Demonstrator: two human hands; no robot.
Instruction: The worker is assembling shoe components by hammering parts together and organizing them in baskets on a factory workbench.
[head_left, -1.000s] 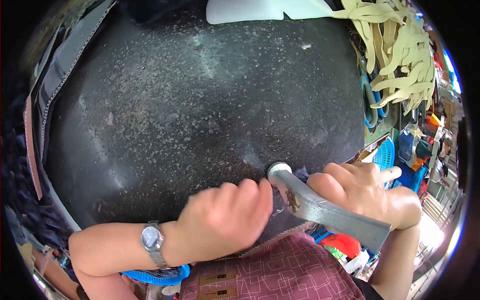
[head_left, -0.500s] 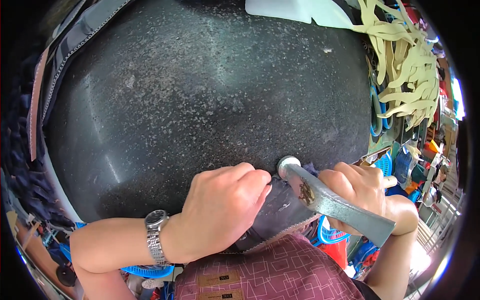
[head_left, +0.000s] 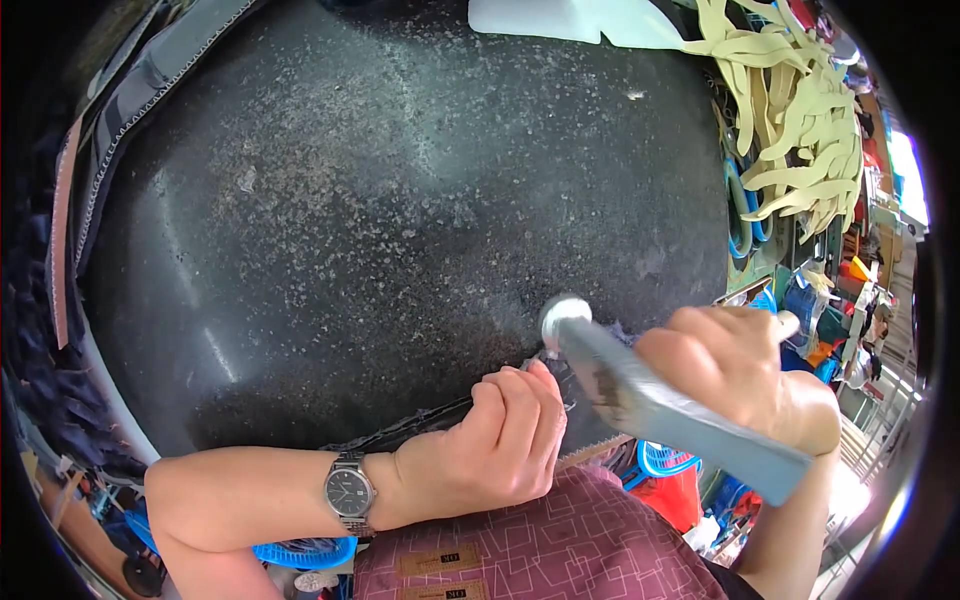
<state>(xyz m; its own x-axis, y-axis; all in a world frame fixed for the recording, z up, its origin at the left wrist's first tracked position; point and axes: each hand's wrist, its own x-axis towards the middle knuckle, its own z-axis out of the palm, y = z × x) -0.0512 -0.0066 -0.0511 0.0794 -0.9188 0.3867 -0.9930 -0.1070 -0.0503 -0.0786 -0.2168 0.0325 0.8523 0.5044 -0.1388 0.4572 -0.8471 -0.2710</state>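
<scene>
My right hand [head_left: 730,365] is closed round the handle of a steel hammer [head_left: 690,420]. The hammer's round face is low over the near part of a dark, speckled work surface [head_left: 400,220]; I cannot tell whether it touches. Just left of it, my left hand [head_left: 505,430] is curled, fingertips and thumb drawn together on a dark sheet piece [head_left: 590,415] with a pinked edge. That piece lies along the surface's near edge, and a rough folded border of it runs left from my fingers. My left hand hides much of it.
Pale yellow strips [head_left: 805,150] lie in a heap at the far right, with blue-handled scissors [head_left: 745,205] beside them. A white sheet [head_left: 570,22] rests at the far edge. Dark strips with toothed edges [head_left: 110,130] line the left. Blue baskets [head_left: 305,552] show below the surface.
My left hand has turned over and dropped nearer to me, with its fingers curled. The hammer has lifted and tilted slightly in my right hand. The view has shifted a little.
</scene>
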